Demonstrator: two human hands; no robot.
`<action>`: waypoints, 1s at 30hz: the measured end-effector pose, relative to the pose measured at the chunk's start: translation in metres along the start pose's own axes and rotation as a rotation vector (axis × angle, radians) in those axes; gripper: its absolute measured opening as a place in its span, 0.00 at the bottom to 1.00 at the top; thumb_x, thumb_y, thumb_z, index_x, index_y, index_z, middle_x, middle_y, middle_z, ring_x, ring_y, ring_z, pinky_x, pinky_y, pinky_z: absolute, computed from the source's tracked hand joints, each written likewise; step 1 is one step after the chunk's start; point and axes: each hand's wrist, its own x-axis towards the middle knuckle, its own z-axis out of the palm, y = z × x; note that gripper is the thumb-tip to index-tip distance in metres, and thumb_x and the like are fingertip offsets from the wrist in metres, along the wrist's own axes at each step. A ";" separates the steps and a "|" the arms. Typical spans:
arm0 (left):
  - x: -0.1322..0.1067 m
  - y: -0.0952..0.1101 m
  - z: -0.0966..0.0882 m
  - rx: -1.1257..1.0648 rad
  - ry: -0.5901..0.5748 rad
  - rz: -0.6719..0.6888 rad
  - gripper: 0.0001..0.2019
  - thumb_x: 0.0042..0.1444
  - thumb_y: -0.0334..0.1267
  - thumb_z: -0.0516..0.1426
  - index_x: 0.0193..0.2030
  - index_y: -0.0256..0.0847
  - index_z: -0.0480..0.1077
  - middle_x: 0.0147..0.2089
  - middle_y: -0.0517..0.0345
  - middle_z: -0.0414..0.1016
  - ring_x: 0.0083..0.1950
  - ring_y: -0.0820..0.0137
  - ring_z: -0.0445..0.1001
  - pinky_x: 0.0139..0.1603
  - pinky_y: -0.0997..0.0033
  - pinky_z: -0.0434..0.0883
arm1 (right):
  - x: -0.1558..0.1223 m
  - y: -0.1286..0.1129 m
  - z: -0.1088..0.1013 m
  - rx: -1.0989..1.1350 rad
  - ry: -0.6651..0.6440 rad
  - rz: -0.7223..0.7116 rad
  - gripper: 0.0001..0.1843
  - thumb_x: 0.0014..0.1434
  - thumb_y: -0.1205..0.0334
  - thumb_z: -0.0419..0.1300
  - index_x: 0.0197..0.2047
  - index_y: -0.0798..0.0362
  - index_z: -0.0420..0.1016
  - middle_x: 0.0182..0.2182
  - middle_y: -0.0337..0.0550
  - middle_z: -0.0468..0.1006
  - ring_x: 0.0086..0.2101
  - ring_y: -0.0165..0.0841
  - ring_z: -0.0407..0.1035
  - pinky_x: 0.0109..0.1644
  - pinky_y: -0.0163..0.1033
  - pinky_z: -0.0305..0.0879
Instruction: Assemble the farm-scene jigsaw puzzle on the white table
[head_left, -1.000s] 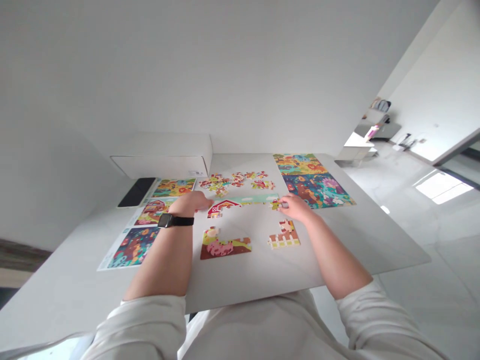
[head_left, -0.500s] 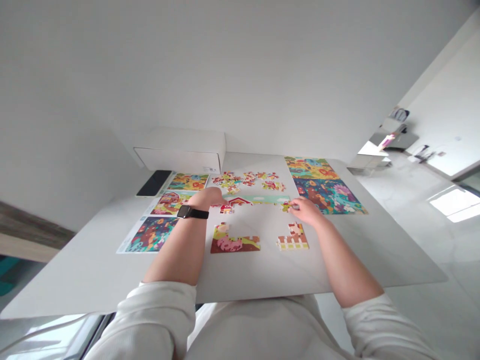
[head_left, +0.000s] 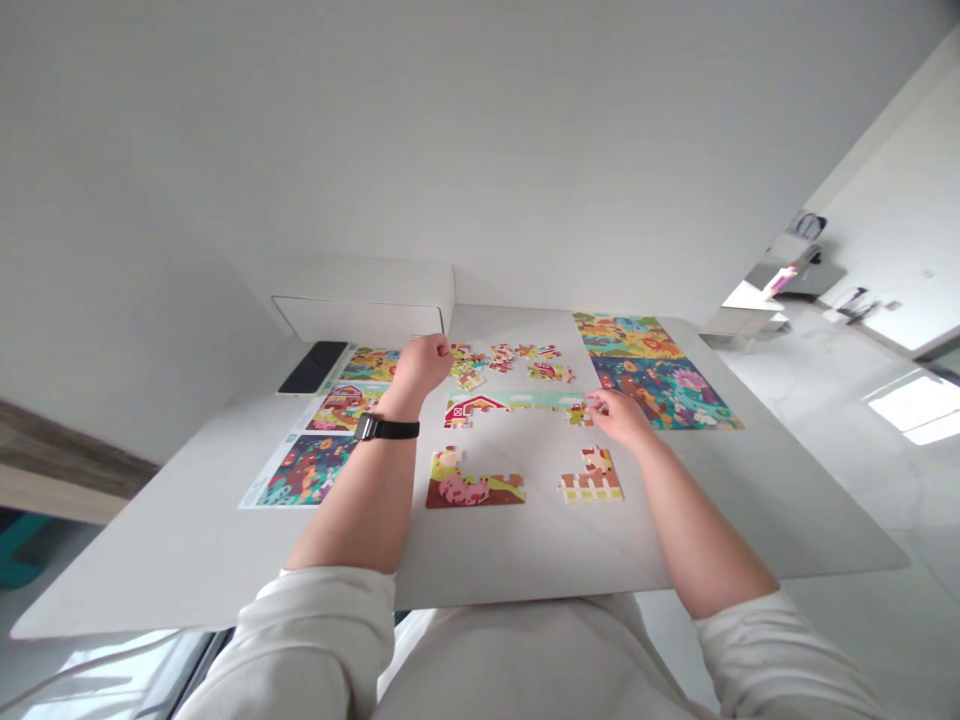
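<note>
One left hand [head_left: 421, 364] lifted off barn strip [head_left: 517, 404], fisted

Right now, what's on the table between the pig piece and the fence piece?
Nothing: bare table separates pig piece from fence piece in the head view.

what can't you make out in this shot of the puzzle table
Head view only:
- Whether the left hand holds a piece: its curled fingers hide the palm.
- The loose pieces: too small to read their pictures.
- What the right hand pinches at the barn strip: fingertips cover it.
- The reference sheet: partly behind the left forearm.
</note>
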 end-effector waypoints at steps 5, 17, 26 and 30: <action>-0.002 0.010 -0.006 -0.149 0.160 -0.002 0.12 0.48 0.29 0.56 0.23 0.44 0.54 0.22 0.62 0.56 0.28 0.69 0.55 0.32 0.65 0.51 | 0.009 0.001 -0.008 0.013 0.059 0.019 0.13 0.66 0.58 0.63 0.52 0.48 0.83 0.40 0.43 0.87 0.37 0.36 0.80 0.44 0.38 0.71; 0.001 0.016 -0.001 -0.251 0.151 0.024 0.14 0.49 0.29 0.57 0.23 0.43 0.53 0.21 0.64 0.56 0.27 0.71 0.55 0.31 0.66 0.51 | 0.111 -0.006 -0.008 -0.167 -0.178 0.051 0.22 0.64 0.57 0.68 0.61 0.51 0.81 0.53 0.52 0.84 0.50 0.42 0.79 0.55 0.40 0.71; 0.003 0.005 0.003 -0.253 0.129 -0.013 0.15 0.51 0.32 0.58 0.23 0.44 0.53 0.21 0.65 0.55 0.27 0.71 0.54 0.32 0.67 0.52 | 0.145 -0.021 0.012 -0.290 -0.318 -0.128 0.23 0.57 0.52 0.74 0.55 0.48 0.84 0.54 0.51 0.80 0.48 0.42 0.77 0.52 0.38 0.69; 0.003 0.003 0.005 -0.246 0.120 -0.029 0.15 0.51 0.33 0.58 0.24 0.44 0.53 0.21 0.65 0.56 0.27 0.71 0.55 0.32 0.67 0.53 | 0.143 -0.015 0.006 -0.260 -0.279 -0.160 0.14 0.59 0.56 0.71 0.48 0.49 0.85 0.53 0.49 0.81 0.48 0.40 0.77 0.52 0.37 0.69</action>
